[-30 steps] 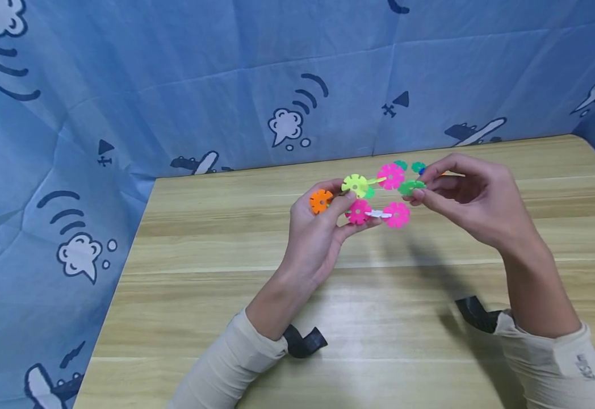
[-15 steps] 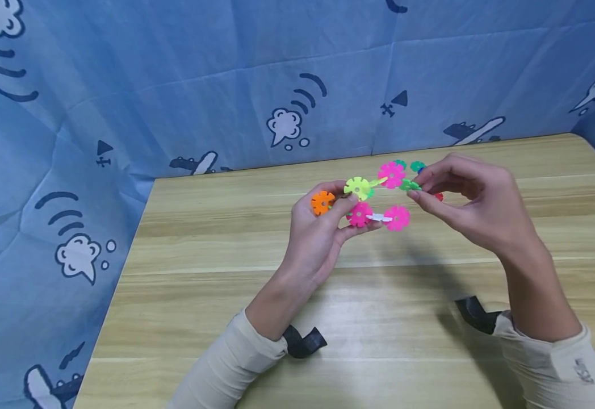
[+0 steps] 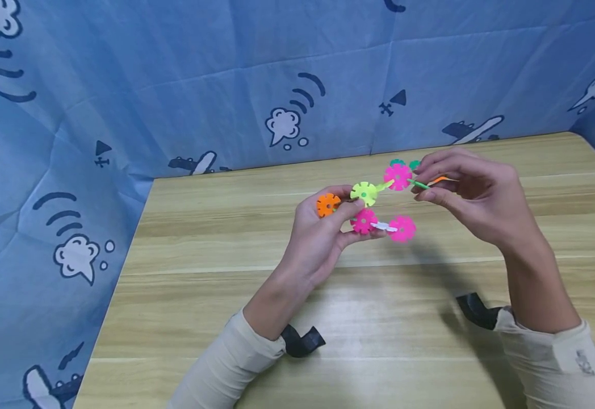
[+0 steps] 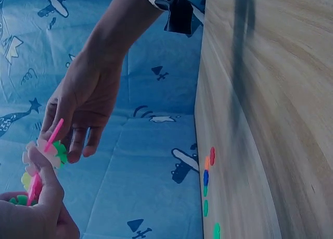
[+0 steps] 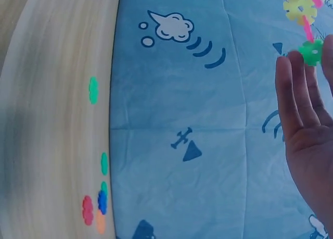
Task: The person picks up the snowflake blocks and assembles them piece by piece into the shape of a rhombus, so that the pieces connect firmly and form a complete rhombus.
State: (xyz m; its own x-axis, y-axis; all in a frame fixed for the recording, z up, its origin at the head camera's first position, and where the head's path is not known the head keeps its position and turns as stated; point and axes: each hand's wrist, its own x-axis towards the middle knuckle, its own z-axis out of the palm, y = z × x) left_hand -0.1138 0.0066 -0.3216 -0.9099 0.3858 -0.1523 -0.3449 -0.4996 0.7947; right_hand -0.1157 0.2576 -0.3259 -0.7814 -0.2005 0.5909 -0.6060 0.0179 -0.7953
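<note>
My left hand (image 3: 314, 250) grips a chain of interlocking plastic snowflake discs above the table. An orange disc (image 3: 325, 204), a yellow disc (image 3: 360, 193) and a pink disc (image 3: 397, 176) show along its upper side. Lower down, a white disc (image 3: 382, 226) seen edge-on links two other pink discs. Between thumb and fingers, my right hand (image 3: 491, 199) pinches a green disc (image 3: 421, 185), turned edge-on at the rim of the upper pink disc. In the right wrist view that green disc (image 5: 311, 52) faces the camera, right at the edge of the pink disc.
Loose discs lie near the table's far edge: a red disc (image 4: 212, 155), a blue disc (image 4: 206, 177) and several green ones, among them a green disc (image 5: 93, 90). A blue patterned cloth (image 3: 226, 85) hangs behind the wooden table (image 3: 205, 295).
The green disc in my right hand has turned from showing its face to edge-on and meets the upper pink disc. My left hand and the chain have shifted slightly right and down.
</note>
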